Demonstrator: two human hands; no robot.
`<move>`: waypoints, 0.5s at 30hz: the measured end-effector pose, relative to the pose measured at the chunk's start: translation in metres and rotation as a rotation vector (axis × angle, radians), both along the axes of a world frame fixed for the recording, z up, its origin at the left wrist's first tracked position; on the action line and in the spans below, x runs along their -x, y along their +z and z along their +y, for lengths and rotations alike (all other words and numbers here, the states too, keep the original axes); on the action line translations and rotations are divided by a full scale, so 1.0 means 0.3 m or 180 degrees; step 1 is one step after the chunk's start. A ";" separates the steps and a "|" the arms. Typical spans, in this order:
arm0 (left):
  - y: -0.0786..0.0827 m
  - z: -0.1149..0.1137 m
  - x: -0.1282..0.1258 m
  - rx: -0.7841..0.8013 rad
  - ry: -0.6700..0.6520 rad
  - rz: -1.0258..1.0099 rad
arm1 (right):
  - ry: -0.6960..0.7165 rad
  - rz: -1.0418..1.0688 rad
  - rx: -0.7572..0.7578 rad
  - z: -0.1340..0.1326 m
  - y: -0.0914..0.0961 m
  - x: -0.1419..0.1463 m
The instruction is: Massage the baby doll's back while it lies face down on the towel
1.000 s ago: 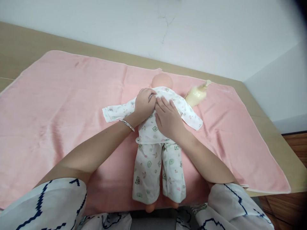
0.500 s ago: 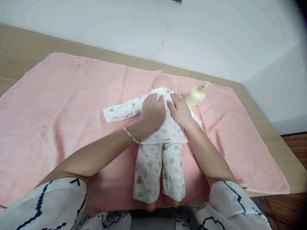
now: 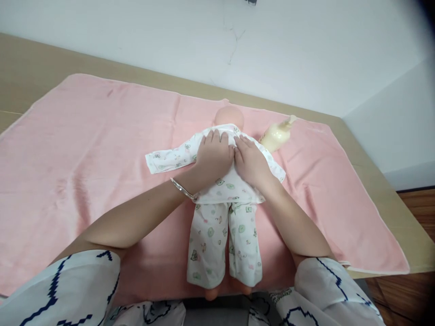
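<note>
Two hands on the doll's top, both flat, palms down, fingers spread out, gripping nothing. Left hand and right hand sat side by side, thumbs touching, fingertips just under the collar. A second earlier the left was curled at the collar and the right lay lower on the chest; half a second earlier both were flat with a gap between them. That gap had closed and the right had moved up toward the shoulder. My read: pinching was over, pressing the chest fabric was in hand. Doll lay on its back, mid-right on the pink towel, head toward the wall, trousers on, bare feet at the near edge. Bottle lay near the doll's shoulder, beyond the right hand, untouched. Bracelet on the left wrist.
</note>
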State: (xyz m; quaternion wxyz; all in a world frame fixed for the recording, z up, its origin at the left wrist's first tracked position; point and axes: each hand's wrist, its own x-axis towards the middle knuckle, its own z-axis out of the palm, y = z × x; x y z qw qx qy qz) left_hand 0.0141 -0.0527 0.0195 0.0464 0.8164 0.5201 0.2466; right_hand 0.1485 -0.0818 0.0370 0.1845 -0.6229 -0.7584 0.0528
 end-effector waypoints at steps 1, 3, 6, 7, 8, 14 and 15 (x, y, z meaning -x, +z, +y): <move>0.010 -0.027 -0.004 0.0005 -0.0068 0.0072 | 0.0048 0.0076 0.0060 0.023 -0.003 -0.029; 0.030 -0.071 -0.010 0.0001 -0.0280 0.0228 | 0.0180 0.0170 0.0129 0.069 -0.015 -0.085; 0.050 -0.080 -0.007 0.0012 -0.0545 0.0332 | 0.0318 0.0145 0.0047 0.099 -0.029 -0.118; 0.053 -0.066 -0.002 0.0015 -0.0596 0.0328 | 0.0300 0.0092 -0.0012 0.092 -0.029 -0.108; 0.054 -0.047 0.005 0.0006 -0.0636 0.0322 | 0.0232 0.0027 -0.0066 0.077 -0.025 -0.089; 0.029 0.061 0.033 -0.0039 -0.0352 0.0303 | -0.0235 -0.0218 -0.0156 -0.047 0.014 0.051; 0.026 0.059 0.029 -0.0044 -0.0279 0.0289 | -0.0210 -0.0220 -0.0149 -0.049 0.016 0.054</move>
